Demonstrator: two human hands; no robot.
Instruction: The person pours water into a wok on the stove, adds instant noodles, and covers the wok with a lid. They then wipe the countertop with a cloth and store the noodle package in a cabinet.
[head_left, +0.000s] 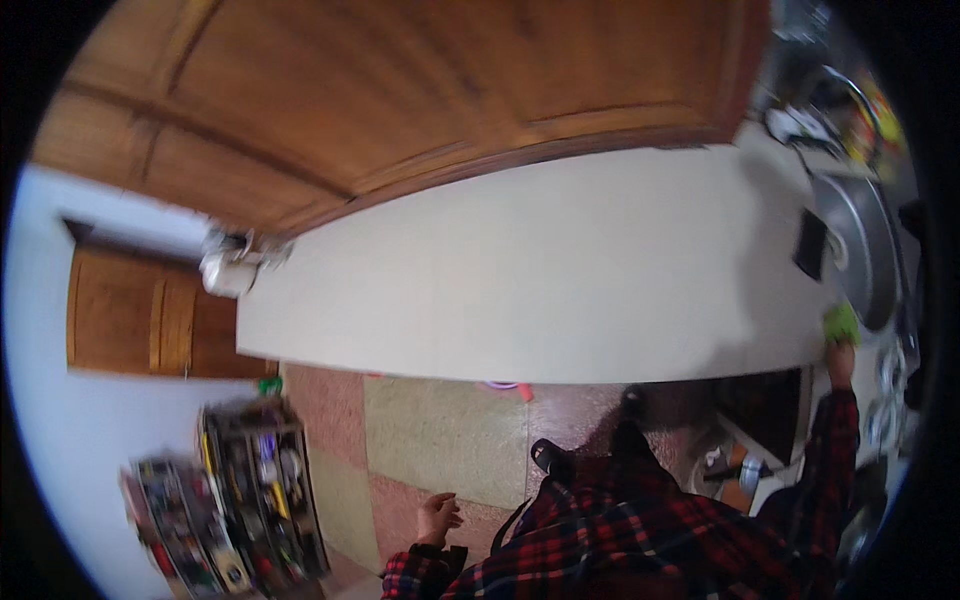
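Observation:
My right hand (841, 364) reaches out at the far right, shut on a green cloth or sponge (841, 324) at the front of the white countertop (525, 270). Just beyond it lies a dark flat object (811, 245) beside a round metal sink basin (862, 247). My left hand (439, 519) hangs low over the tiled floor, away from the counter, with its fingers partly curled and nothing visible in them. Both sleeves are red and dark plaid.
Wooden cabinets (450, 90) run above the counter. A whitish container (229, 274) stands at its left end. Crowded shelves (259, 480) rise at lower left. Several blurred items (832, 127) lie past the sink, and an open dark compartment (757, 412) shows under the counter.

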